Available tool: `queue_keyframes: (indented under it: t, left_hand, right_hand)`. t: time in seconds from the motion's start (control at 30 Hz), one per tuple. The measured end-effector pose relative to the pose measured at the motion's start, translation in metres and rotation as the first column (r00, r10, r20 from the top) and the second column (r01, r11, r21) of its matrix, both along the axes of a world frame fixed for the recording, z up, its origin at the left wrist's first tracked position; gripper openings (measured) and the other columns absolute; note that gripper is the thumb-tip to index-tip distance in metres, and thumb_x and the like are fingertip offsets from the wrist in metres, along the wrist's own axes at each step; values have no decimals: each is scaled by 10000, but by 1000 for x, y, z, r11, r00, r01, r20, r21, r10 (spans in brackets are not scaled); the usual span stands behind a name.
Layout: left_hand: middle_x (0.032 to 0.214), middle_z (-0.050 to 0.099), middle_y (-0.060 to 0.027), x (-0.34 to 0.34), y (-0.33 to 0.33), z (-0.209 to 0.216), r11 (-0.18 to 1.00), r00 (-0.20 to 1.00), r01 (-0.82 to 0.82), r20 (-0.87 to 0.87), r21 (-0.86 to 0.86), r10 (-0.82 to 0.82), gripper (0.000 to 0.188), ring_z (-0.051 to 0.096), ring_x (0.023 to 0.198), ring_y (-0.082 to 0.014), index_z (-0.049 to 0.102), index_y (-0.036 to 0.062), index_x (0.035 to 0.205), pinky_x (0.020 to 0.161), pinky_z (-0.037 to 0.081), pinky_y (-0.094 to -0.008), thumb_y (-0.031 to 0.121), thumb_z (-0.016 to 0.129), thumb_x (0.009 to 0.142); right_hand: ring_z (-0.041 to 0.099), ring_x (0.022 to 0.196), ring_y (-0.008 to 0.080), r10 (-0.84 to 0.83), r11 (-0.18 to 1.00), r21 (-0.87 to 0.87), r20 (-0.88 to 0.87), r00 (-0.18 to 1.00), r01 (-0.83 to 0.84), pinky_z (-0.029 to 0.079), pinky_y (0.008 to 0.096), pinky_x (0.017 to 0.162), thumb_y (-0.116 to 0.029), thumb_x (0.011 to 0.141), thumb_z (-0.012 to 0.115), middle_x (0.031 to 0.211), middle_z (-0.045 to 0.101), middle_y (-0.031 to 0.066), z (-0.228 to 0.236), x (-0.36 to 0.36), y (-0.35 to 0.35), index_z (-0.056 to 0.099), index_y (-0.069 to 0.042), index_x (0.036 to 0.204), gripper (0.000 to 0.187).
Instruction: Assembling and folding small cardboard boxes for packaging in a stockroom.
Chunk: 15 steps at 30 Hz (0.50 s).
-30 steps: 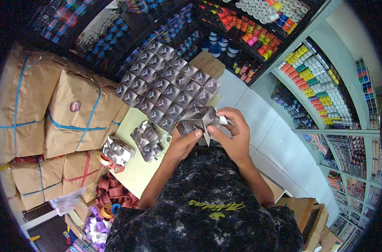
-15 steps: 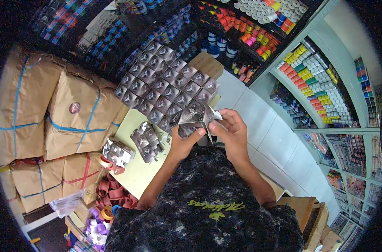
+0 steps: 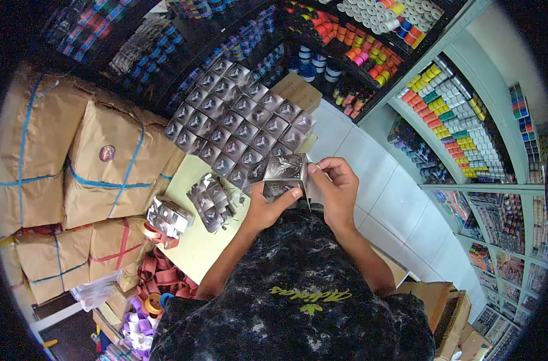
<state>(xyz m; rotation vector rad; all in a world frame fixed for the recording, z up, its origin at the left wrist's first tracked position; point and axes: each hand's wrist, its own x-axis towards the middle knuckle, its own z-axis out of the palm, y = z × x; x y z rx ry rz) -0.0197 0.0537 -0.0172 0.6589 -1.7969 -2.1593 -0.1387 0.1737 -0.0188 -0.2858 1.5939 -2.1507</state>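
Close in front of my chest I hold a small dark grey printed carton (image 3: 284, 168). My left hand (image 3: 265, 210) is closed around its left and near side, the thumb on the near face. On its right end, my right hand (image 3: 339, 191) pinches the edge near a pale end flap. Just beyond the carton, many matching cartons (image 3: 229, 123) sit packed in rows on the cream table (image 3: 192, 256). To the left of my left hand lies a pile of flat grey cartons (image 3: 211, 204).
Beside the flat pile stand a silvery bundle (image 3: 168, 218) and a tape roll (image 3: 151, 232). Brown paper parcels (image 3: 105, 162) are stacked at the left. Reddish rolled bands (image 3: 165, 274) lie below them. Shelves of coloured spools (image 3: 451, 120) line the right, past white floor tiles (image 3: 382, 186).
The carton has turned and squared up, its printed face now showing flatter. My right hand has shifted slightly right, and the flap that stuck out is now folded in closer to the carton's end.
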Motion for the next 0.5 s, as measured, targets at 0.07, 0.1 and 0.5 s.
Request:
queue_keyframes:
  t: [0.07,0.1,0.5]
  left_hand:
    - [991,720,-19,-2,2,2,1000,1000,-22,-16,-3,22,232,640,891,-91,709,7,1090,825,520,-274,125,769,900]
    - [995,720,-21,-2,3,2,999,998,-47,-33,-7,46,239,641,890,-94,706,5,1098,828,521,-277,126,767,901]
    - [993,717,-28,-2,-3,-12,993,991,-92,-88,71,98,208,648,890,-109,704,9,1067,840,518,-283,117,762,898]
  right_hand:
    - [628,880,78,1,1000,13,-3,1000,0,511,233,745,-2,902,739,925,666,6,0,2,0,642,-13,960,113]
    - [637,897,86,3,1000,25,-6,1000,-3,524,235,767,3,909,729,955,671,17,-1,3,0,656,0,977,100]
    - [642,995,173,60,998,23,-356,933,-55,547,295,868,25,879,734,1089,633,104,-5,1,0,699,20,1082,206]
